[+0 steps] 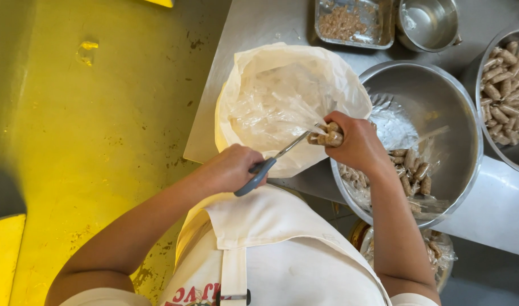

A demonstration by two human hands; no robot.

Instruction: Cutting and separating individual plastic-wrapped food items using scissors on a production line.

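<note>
My left hand (231,168) grips blue-handled scissors (271,161), whose blades point up and right toward a small clear packet of brown rolls (326,136). My right hand (356,141) holds that packet over the edge of a white bag (254,68) lined with clear plastic scraps. The scissor tips sit right at the packet's end. Just right of my right hand stands a large steel bowl (441,96) with several wrapped brown rolls (412,173) and loose plastic inside.
A second steel bowl (492,51) at the far right is heaped with unwrapped brown rolls (506,90). At the back stand a metal tray of crumbs (350,22) and a small steel pot (429,22). The steel table (259,17) ends at a yellow floor (89,141) on the left.
</note>
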